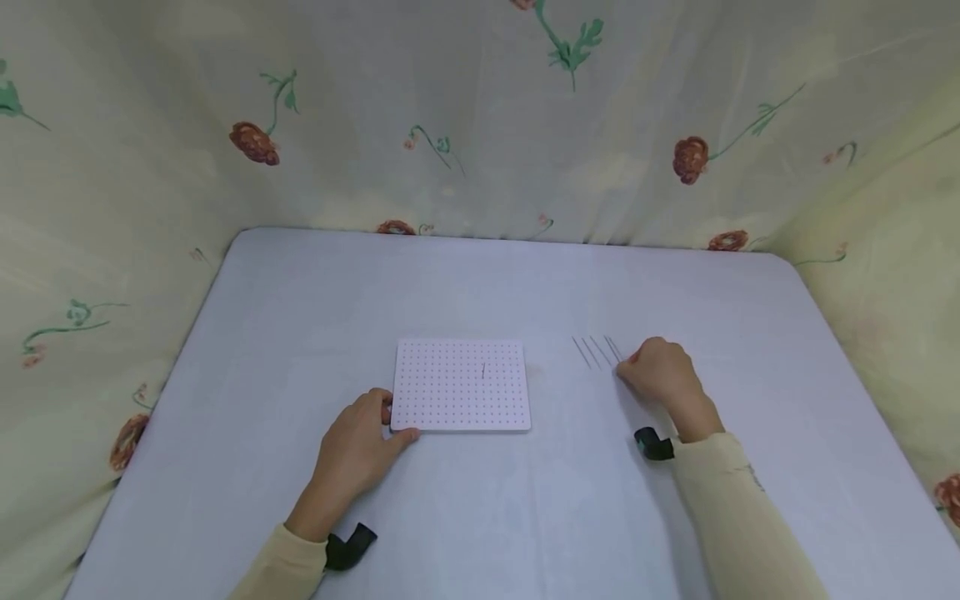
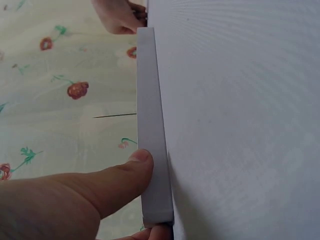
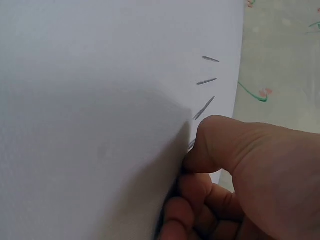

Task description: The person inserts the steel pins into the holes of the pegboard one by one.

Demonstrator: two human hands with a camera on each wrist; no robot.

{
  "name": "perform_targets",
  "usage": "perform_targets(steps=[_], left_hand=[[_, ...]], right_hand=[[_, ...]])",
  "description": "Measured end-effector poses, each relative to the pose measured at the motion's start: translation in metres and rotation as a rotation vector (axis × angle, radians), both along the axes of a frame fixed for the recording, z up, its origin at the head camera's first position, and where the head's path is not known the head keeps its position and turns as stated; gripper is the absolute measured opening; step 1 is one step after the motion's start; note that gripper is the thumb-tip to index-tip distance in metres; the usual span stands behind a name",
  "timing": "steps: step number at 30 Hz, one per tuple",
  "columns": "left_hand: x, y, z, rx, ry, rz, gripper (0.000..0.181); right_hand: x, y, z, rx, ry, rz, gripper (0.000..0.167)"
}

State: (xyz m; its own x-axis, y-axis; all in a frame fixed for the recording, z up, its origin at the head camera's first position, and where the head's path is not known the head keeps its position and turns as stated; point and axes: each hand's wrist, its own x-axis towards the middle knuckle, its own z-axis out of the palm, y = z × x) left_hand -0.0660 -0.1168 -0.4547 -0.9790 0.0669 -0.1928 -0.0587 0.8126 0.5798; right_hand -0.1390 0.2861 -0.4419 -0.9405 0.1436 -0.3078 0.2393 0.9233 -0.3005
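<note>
A white board [image 1: 450, 402] with rows of small holes lies on the table, one thin dark needle [image 1: 483, 371] upright in it. My left hand [image 1: 352, 450] grips its near left corner, thumb on the front edge, as the left wrist view shows on the board's side [image 2: 152, 120]. To the right of the board, several thin needles [image 1: 581, 352] lie slanted in a row. My right hand [image 1: 663, 379] is at the rightmost ones, fingers curled, thumb and forefinger pinching at a needle's near end; in the right wrist view the thumb [image 3: 215, 145] hides that end.
A white cloth covers the table [image 1: 465, 517]. Behind it and at both sides hangs a pale curtain [image 1: 337, 167] with a flower pattern. A black strap piece [image 1: 350, 547] is at the left wrist and another [image 1: 654, 444] at the right wrist.
</note>
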Motion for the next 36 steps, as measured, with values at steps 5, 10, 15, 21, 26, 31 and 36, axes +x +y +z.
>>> perform_targets(steps=[5, 10, 15, 21, 26, 31, 36], left_hand=[[0.000, 0.000, 0.000, 0.008, 0.007, 0.002, 0.057], [0.000, 0.002, -0.002, 0.012, 0.007, -0.001, 0.056], [0.001, 0.001, -0.003, 0.014, 0.015, -0.005, 0.055], [0.002, 0.001, -0.002, 0.003, 0.014, -0.011, 0.054], [0.001, 0.000, -0.001, 0.002, 0.015, -0.001, 0.055], [0.001, 0.000, -0.002, 0.002, 0.014, 0.001, 0.056], [0.000, 0.000, -0.003, -0.001, 0.021, -0.003, 0.056]], right_hand=[[0.001, 0.000, -0.006, 0.023, -0.001, 0.044, 0.034], [0.006, 0.006, -0.010, -0.004, 0.034, 0.035, 0.022], [0.013, 0.013, -0.014, -0.067, 0.119, -0.015, 0.019], [0.017, 0.017, -0.022, -0.151, 0.267, -0.086, 0.019], [0.015, 0.014, -0.020, -0.207, 0.380, -0.139, 0.023], [0.014, 0.008, -0.009, -0.248, 0.426, -0.201, 0.026], [0.015, 0.001, -0.002, -0.322, 0.390, -0.222, 0.032]])
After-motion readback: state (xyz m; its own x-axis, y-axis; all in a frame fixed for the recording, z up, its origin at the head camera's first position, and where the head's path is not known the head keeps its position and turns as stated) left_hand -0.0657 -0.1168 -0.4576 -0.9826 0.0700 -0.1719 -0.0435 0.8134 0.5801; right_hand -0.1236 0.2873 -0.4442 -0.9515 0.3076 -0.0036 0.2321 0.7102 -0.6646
